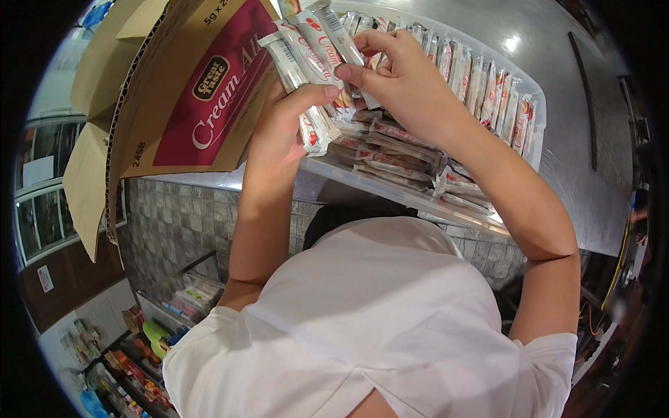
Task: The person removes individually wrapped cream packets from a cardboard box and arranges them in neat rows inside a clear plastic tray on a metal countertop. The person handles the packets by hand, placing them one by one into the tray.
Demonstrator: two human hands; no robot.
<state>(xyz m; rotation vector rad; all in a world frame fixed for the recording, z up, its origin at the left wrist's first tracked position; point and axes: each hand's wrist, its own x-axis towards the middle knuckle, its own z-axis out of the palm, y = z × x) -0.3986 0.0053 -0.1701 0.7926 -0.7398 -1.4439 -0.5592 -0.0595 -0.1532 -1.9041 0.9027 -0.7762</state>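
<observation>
Several creamer stick sachets [313, 57], white with red print, are fanned out in my left hand [285, 117], its thumb pressed across them. My right hand [397, 78] pinches one sachet [339, 36] at the right side of this bunch. Below both hands sits a clear plastic bin [535, 115] on a metal table. Upright sachets [488, 94] stand in rows along its far and right sides. Closer to me, more sachets [400, 149] lie flat in stacks inside it. A Great Taste Cream All carton [172, 130] stands at my left, flaps raised.
The stainless steel table [562, 172] extends beyond the bin to the right, where a dark flat bar [588, 99] lies. At lower left are shelves with packaged goods [136, 371] and a plastic box of items [193, 298]. Grey tiles [177, 219] show beneath the table edge.
</observation>
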